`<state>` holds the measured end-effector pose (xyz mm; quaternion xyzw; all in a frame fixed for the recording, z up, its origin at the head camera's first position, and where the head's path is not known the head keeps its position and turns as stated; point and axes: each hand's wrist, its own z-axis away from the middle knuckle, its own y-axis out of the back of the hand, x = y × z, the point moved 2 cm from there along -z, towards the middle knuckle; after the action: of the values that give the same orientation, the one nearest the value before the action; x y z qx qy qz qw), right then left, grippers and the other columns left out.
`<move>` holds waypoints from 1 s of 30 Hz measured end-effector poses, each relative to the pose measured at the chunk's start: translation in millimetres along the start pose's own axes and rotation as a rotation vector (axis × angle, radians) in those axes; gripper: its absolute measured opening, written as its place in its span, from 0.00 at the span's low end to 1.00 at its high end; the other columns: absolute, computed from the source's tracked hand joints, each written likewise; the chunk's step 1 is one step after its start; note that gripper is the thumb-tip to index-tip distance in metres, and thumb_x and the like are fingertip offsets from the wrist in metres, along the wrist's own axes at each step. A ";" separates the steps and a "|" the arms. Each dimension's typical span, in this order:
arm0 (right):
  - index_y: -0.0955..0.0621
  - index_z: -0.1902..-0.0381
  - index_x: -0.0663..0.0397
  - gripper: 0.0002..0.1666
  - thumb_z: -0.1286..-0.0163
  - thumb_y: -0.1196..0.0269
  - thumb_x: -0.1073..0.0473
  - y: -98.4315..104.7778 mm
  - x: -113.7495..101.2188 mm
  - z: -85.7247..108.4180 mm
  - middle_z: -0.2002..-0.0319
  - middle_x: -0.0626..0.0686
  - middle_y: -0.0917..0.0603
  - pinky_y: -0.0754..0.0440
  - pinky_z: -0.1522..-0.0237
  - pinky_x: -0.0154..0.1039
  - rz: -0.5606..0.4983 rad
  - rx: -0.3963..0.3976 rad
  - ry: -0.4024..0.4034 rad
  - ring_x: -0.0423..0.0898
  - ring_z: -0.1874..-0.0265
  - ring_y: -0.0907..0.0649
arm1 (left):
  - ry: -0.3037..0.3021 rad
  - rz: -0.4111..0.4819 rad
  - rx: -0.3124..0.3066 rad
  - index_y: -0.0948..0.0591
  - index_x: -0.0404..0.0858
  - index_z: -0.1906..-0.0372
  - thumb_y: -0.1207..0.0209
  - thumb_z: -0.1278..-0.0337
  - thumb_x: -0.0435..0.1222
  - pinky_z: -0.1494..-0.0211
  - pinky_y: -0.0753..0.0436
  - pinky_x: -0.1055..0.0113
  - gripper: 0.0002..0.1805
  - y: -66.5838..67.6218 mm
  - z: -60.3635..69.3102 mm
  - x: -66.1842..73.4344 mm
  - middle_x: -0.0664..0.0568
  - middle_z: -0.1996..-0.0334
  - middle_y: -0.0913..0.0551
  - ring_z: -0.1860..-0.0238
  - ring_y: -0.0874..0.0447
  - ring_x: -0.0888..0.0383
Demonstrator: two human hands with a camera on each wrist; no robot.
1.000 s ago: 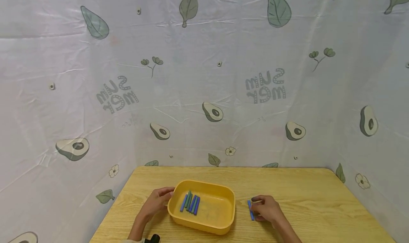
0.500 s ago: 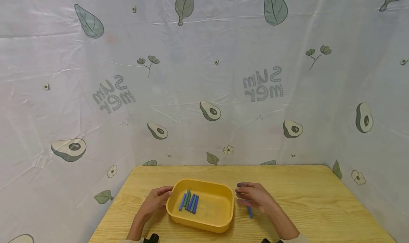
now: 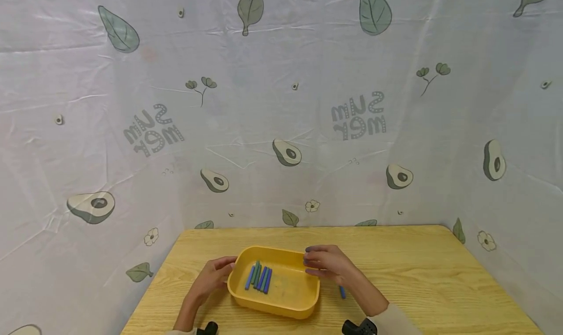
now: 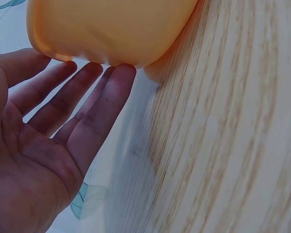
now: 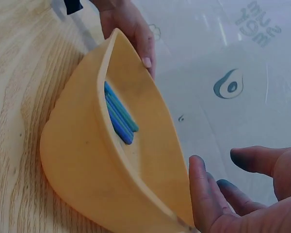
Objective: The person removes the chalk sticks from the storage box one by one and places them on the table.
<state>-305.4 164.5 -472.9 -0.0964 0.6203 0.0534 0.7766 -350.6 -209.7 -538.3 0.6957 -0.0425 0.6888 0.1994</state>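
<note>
A yellow tub (image 3: 286, 303) stands on the wooden table, with several blue and green sticks (image 3: 262, 279) side by side in its left part. My left hand (image 3: 213, 278) rests its fingertips on the tub's left end; the left wrist view shows the fingers (image 4: 106, 107) nearly straight against the wall. At the right end is my right hand (image 3: 330, 264), its fingers spread at the rim and nothing held. Dark smudges mark its fingertips in the right wrist view. One blue stick (image 3: 342, 292) lies on the table, partly hidden under my right forearm.
The wooden table (image 3: 418, 276) reaches back to a pale curtain (image 3: 281, 105) printed with leaves and avocados, which also runs along both sides. Dark wrist devices (image 3: 359, 327) show at both cuffs.
My right hand has left the blue stick on the table and moved left to the tub's right end. The left hand stays at the tub, and the sticks inside have not moved.
</note>
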 end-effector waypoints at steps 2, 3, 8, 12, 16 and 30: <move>0.32 0.25 0.80 0.35 0.21 0.35 0.64 -5.6 -2.9 -1.4 0.36 0.73 0.19 0.08 0.45 0.46 0.002 -0.009 -0.002 0.62 0.39 0.13 | -0.001 0.000 0.002 0.23 0.30 0.26 0.41 0.18 0.47 0.49 0.07 0.51 0.30 0.1 -0.6 -0.2 0.32 0.30 0.20 0.43 0.10 0.47; 0.33 0.25 0.80 0.36 0.22 0.35 0.64 -8.7 -4.2 -2.2 0.35 0.73 0.20 0.08 0.45 0.47 0.006 -0.015 -0.002 0.63 0.38 0.13 | 0.000 0.004 0.002 0.24 0.30 0.26 0.41 0.18 0.47 0.49 0.07 0.51 0.30 0.2 -0.8 -0.1 0.32 0.30 0.19 0.43 0.10 0.47; 0.32 0.26 0.81 0.36 0.23 0.34 0.65 -23.2 -5.2 -10.6 0.33 0.75 0.22 0.09 0.45 0.49 0.016 -0.033 0.001 0.62 0.40 0.12 | 0.000 0.014 0.005 0.24 0.30 0.25 0.41 0.19 0.46 0.49 0.07 0.52 0.30 0.2 -3.3 -0.1 0.32 0.31 0.19 0.43 0.10 0.47; 0.32 0.27 0.81 0.36 0.24 0.34 0.66 -32.3 0.8 -20.8 0.35 0.75 0.22 0.09 0.45 0.50 0.015 -0.035 -0.026 0.57 0.44 0.10 | 0.008 0.019 0.007 0.24 0.30 0.25 0.40 0.19 0.47 0.48 0.07 0.52 0.31 -0.4 -4.4 -0.1 0.33 0.30 0.19 0.42 0.10 0.48; 0.31 0.27 0.81 0.35 0.25 0.34 0.66 -38.0 7.2 -28.5 0.35 0.73 0.20 0.08 0.46 0.50 0.017 -0.018 -0.059 0.53 0.47 0.10 | 0.006 0.019 -0.004 0.25 0.29 0.25 0.41 0.19 0.47 0.47 0.07 0.51 0.31 -0.5 -4.1 -0.1 0.32 0.29 0.20 0.41 0.10 0.48; 0.29 0.30 0.83 0.32 0.26 0.34 0.69 -60.9 23.3 -45.3 0.34 0.73 0.23 0.10 0.42 0.55 -0.013 -0.008 -0.062 0.61 0.42 0.13 | 0.017 0.029 -0.019 0.25 0.29 0.25 0.41 0.19 0.46 0.48 0.07 0.50 0.31 -0.3 -3.7 -1.9 0.31 0.29 0.21 0.41 0.11 0.47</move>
<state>-331.1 94.4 -500.2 -0.1019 0.5952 0.0536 0.7953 -354.1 -208.6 -540.3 0.6873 -0.0577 0.6969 0.1963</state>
